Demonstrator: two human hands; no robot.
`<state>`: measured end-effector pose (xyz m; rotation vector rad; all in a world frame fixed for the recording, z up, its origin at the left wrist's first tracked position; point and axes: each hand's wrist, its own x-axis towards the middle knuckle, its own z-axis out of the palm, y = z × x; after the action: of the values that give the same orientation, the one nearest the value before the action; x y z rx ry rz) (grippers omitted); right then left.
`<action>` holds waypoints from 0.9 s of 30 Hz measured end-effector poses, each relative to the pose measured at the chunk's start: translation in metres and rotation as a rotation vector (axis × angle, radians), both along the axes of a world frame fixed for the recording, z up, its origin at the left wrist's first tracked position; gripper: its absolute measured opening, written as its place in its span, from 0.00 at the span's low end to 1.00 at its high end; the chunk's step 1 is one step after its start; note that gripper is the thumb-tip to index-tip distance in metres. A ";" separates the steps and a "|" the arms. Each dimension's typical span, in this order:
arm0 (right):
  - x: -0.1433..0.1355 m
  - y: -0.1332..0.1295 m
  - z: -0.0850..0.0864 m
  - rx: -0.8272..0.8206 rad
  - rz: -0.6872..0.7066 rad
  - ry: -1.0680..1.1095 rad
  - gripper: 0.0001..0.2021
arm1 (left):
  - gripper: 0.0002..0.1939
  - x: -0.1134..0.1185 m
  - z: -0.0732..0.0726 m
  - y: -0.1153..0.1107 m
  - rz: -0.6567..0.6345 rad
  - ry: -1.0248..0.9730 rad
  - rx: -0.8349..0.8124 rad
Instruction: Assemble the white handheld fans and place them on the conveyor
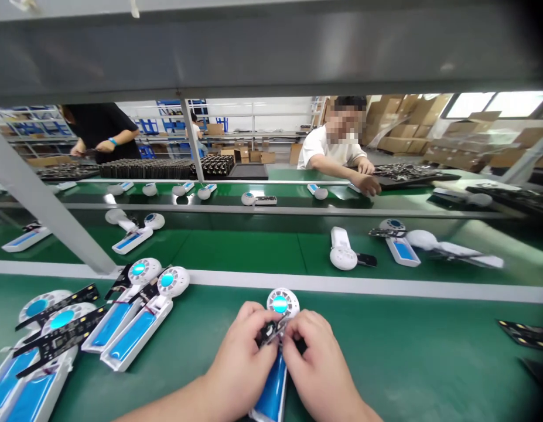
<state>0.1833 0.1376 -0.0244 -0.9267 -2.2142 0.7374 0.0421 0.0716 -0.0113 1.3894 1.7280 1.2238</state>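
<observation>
A white device [282, 300] with a round vented head and a blue insert in its long body lies on the green work surface, pointing away from me. Over its neck, my left hand [242, 357] pinches a small dark circuit board [267, 333]. My right hand [317, 357] meets it from the right, its thumb and fingertips pressed together at the board's edge; what they grip is too small to make out. The hands partly cover the device's neck and body.
Several similar devices [137, 334] with dark boards lie at the left. More units [403, 249] rest on the green conveyor [240, 249] beyond a pale rail. Dark boards [526, 334] lie at the right edge. A slanted metal post [55, 199] stands left; co-workers are across the line.
</observation>
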 end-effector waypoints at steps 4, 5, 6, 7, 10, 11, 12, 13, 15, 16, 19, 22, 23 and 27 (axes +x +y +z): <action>-0.003 -0.003 -0.001 -0.019 -0.057 0.044 0.08 | 0.14 -0.003 0.004 0.001 -0.023 0.054 0.015; -0.003 -0.004 -0.002 -0.017 -0.069 0.045 0.08 | 0.14 -0.003 0.005 0.001 -0.036 0.065 0.029; -0.004 -0.005 -0.002 -0.016 -0.079 0.045 0.08 | 0.14 -0.003 0.005 0.001 -0.053 0.081 0.042; -0.004 -0.005 -0.002 -0.014 -0.087 0.043 0.07 | 0.14 -0.003 0.006 0.001 -0.072 0.099 0.054; -0.003 -0.006 -0.002 -0.014 -0.095 0.041 0.07 | 0.14 -0.002 0.007 0.000 -0.113 0.148 0.064; -0.003 -0.007 -0.002 -0.016 -0.098 0.041 0.07 | 0.14 -0.002 0.007 0.000 -0.120 0.161 0.064; -0.003 -0.007 -0.002 -0.019 -0.101 0.041 0.08 | 0.14 -0.002 0.007 0.000 -0.126 0.172 0.064; -0.002 -0.007 -0.002 -0.024 -0.104 0.041 0.08 | 0.14 -0.002 0.007 0.000 -0.130 0.184 0.064; -0.002 -0.007 -0.001 -0.034 -0.108 0.042 0.08 | 0.14 -0.003 0.008 0.000 -0.134 0.201 0.066; -0.002 -0.006 0.000 -0.038 -0.107 0.042 0.08 | 0.14 -0.003 0.008 -0.001 -0.136 0.205 0.067; -0.002 -0.006 0.000 -0.053 -0.102 0.043 0.08 | 0.14 -0.002 0.008 -0.002 -0.145 0.218 0.067; -0.003 -0.006 0.000 -0.071 -0.096 0.043 0.09 | 0.13 -0.004 0.005 -0.003 -0.151 0.281 0.093; -0.003 -0.006 0.000 -0.072 -0.096 0.042 0.09 | 0.14 -0.005 0.003 -0.003 -0.156 0.312 0.128; -0.002 -0.007 -0.001 -0.061 -0.100 0.045 0.09 | 0.17 -0.010 -0.005 -0.002 -0.186 0.436 0.329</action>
<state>0.1815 0.1307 -0.0255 -1.0326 -2.1008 0.7748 0.0326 0.0696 -0.0163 2.0907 1.6678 1.2015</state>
